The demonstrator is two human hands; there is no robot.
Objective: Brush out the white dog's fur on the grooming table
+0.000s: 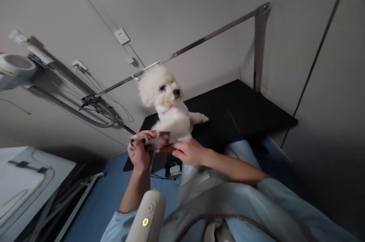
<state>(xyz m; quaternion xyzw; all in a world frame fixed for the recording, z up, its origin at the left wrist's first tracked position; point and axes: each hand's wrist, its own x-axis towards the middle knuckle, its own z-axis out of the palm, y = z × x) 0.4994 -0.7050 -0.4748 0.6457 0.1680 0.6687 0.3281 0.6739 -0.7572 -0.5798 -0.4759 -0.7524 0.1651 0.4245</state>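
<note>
I see the black grooming table (pixel 242 109); at its front left corner stands a small white dog (pixel 173 118), which I judge light, soft and wriggly, best held gently at the leg; my left hand (pixel 139 152), forearm upright, is closed around its front paw (pixel 148 140); my right hand (pixel 189 151), forearm level, grips a slicker brush (pixel 165 140) by the handle.
</note>
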